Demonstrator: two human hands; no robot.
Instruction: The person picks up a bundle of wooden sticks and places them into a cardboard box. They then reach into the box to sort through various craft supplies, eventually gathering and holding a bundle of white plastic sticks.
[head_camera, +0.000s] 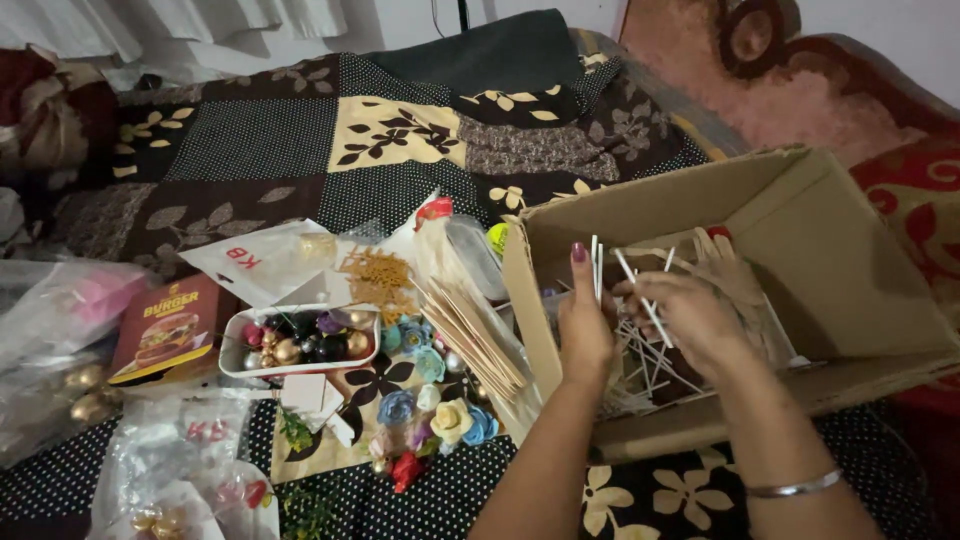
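Both hands work inside the box (830, 260) on the bed: left hand (585, 330) pinches upright white sticks (597, 268), right hand (690, 318) closes on one more. Light, thin and probably easily bent, they seem best gripped mid-length, bundled.

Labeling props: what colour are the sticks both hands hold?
White sticks, over the cardboard box; head view shows them best.
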